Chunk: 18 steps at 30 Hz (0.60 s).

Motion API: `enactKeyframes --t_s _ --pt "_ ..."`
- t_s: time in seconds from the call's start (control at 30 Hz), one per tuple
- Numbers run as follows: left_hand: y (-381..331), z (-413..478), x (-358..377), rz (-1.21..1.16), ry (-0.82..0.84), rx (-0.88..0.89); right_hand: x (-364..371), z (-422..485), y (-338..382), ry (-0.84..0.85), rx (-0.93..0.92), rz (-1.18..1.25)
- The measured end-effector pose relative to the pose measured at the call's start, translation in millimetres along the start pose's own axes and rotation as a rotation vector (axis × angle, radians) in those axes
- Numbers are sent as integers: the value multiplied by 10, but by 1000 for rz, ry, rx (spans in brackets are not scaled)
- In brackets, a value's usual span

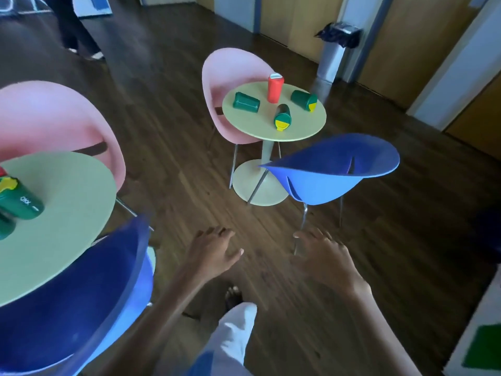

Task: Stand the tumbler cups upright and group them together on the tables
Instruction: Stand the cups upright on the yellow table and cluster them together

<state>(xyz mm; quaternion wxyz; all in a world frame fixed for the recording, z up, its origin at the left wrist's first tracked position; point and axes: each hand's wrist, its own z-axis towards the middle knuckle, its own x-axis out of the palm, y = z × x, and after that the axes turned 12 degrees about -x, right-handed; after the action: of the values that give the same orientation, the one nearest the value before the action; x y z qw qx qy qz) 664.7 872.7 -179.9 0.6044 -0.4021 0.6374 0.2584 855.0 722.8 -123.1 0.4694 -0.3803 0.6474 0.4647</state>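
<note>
On the far round table (pixel 303 128) a red tumbler (pixel 274 88) stands upright. Around it three green tumblers lie on their sides: one at the left (pixel 246 102), one at the right (pixel 304 100), and one nearest me with a yellow lid (pixel 282 117). The near round table (pixel 65 221) at the left holds a green tumbler with a yellow lid (pixel 20 198), with more cups cut off by the frame edge. My left hand (pixel 214 251) and my right hand (pixel 322 256) hover over the floor, fingers spread, holding nothing.
A blue chair (pixel 333 169) stands in front of the far table and a pink chair (pixel 230 85) behind it. Another blue chair (pixel 81 299) and a pink chair (pixel 54 118) flank the near table. A metal bin (pixel 332 58) stands by the wall. A person's legs (pixel 76 31) show at the top left.
</note>
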Motion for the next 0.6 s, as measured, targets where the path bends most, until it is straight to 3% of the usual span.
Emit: enactKeyframes --t_s 0.6 --pt "28 3619 -573 -90 14 7 -665 3607 -878 11 -16 197"
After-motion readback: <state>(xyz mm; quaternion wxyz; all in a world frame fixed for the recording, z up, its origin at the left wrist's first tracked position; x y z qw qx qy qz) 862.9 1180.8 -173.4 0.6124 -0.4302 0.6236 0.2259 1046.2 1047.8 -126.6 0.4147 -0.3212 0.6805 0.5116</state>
